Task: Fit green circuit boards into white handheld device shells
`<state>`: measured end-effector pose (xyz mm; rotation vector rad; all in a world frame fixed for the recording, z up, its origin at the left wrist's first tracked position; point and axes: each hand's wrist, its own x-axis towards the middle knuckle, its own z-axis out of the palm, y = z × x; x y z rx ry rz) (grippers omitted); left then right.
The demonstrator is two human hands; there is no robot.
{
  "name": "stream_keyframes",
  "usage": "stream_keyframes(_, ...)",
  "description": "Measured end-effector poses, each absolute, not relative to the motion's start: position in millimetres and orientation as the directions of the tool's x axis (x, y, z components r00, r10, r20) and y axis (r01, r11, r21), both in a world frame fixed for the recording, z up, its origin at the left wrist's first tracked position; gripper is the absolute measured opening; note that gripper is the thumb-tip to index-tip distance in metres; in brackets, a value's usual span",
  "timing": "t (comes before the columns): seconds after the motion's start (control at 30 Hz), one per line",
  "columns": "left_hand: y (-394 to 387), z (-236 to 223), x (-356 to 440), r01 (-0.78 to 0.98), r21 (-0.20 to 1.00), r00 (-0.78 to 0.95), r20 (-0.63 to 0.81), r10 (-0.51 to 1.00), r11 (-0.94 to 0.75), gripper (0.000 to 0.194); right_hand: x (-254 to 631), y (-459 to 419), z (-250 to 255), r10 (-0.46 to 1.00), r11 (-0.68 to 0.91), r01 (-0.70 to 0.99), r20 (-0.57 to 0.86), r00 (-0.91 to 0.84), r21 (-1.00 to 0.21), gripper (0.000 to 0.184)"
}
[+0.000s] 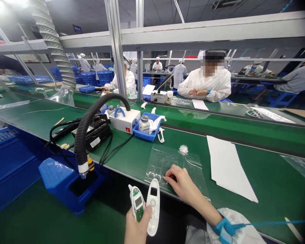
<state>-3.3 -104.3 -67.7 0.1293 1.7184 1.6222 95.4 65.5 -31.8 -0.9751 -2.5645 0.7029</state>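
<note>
My left hand (137,227) is closed on two parts of an ear thermometer, held in front of the table edge. One is the white rear half (136,202), with a green circuit board and small screen showing. Beside it is the white front cover (153,207), with a window opening and button shapes. My right hand (178,179) rests over a clear plastic bag (193,166), its thumb and fingers pinched together at several small clear pieces. What the pinch holds, if anything, is too small to make out. A blue wrist strap (223,228) circles my right wrist.
A blue tray (145,135) with a bottle stands by a white box (124,121) and a black hose (82,135). White paper (228,166) lies to the right. Another thermometer part (161,135) is near the tray. Across the belt sits a person in white (205,83).
</note>
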Motion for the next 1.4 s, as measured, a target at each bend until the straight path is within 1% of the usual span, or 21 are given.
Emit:
stream_keyframes(0.1,-102.2,-68.9,-3.1,-0.398,0.900,-0.722,-0.426,0.546,0.177,0.048,95.0,58.3,-36.6,0.711,0.633,0.540,0.141,-0.689,-0.555,0.016)
stream_keyframes(0.27,-96.2,-75.6,-2.0,-0.393,0.907,-0.718,-0.407,0.564,0.154,0.047,101.2,41.3,-34.8,0.651,0.725,0.462,0.290,-0.701,-0.511,0.022)
stream_keyframes(0.33,-94.3,-77.1,-1.2,-0.382,0.911,-0.717,-0.400,0.572,0.158,0.047,103.8,35.1,-27.8,0.646,0.726,0.431,0.316,-0.694,-0.536,0.023)
stream_keyframes(0.4,-93.3,-76.7,-0.3,-0.359,0.919,-0.713,-0.383,0.587,0.164,0.047,104.7,30.3,-19.8,0.662,0.685,0.407,0.282,-0.695,-0.604,0.023)
stream_keyframes(0.47,-93.1,-74.4,0.7,-0.312,0.934,-0.716,-0.350,0.604,0.171,0.048,103.6,26.7,-14.1,0.666,0.634,0.392,0.212,-0.715,-0.666,0.023)
stream_keyframes(0.53,-93.5,-71.5,1.6,-0.262,0.949,-0.722,-0.314,0.617,0.177,0.046,100.9,24.2,-12.7,0.652,0.608,0.391,0.153,-0.743,-0.691,0.022)
stream_keyframes(0.6,-94.2,-68.9,2.6,-0.229,0.955,-0.724,-0.296,0.623,0.188,0.042,97.9,22.9,-14.6,0.643,0.605,0.400,0.126,-0.756,-0.688,0.021)
stream_keyframes(0.7,-95.4,-66.8,3.8,-0.209,0.957,-0.717,-0.291,0.634,0.203,0.038,94.4,22.7,-19.4,0.639,0.615,0.407,0.125,-0.759,-0.676,0.022)
stream_keyframes(0.9,-97.0,-65.8,4.2,-0.180,0.958,-0.713,-0.283,0.641,0.223,0.039,92.9,20.7,-25.6,0.666,0.612,0.443,0.124,-0.736,-0.655,0.023)
stream_keyframes(1.03,-97.9,-66.0,2.9,-0.199,0.955,-0.717,-0.295,0.631,0.220,0.041,94.7,14.0,-29.6,0.695,0.577,0.446,0.125,-0.708,-0.684,0.013)
stream_keyframes(1.1,-99.0,-66.3,2.4,-0.206,0.955,-0.724,-0.296,0.623,0.214,0.043,94.9,10.4,-31.0,0.721,0.530,0.457,0.095,-0.687,-0.714,0.010)
stream_keyframes(1.2,-101.9,-66.7,2.1,-0.194,0.957,-0.728,-0.289,0.622,0.217,0.047,92.2,6.0,-32.2,0.728,0.446,0.440,0.031,-0.685,-0.779,0.013)
stream_keyframes(1.33,-109.2,-69.7,0.1,-0.186,0.963,-0.749,-0.268,0.606,0.197,0.050,81.4,-3.9,-34.8,0.736,0.354,0.364,0.016,-0.676,-0.862,0.017)
stream_keyframes(1.4,-114.4,-74.1,-3.2,-0.225,0.959,-0.771,-0.282,0.571,0.170,0.051,72.2,-14.3,-39.6,0.752,0.237,0.276,-0.004,-0.659,-0.931,0.021)
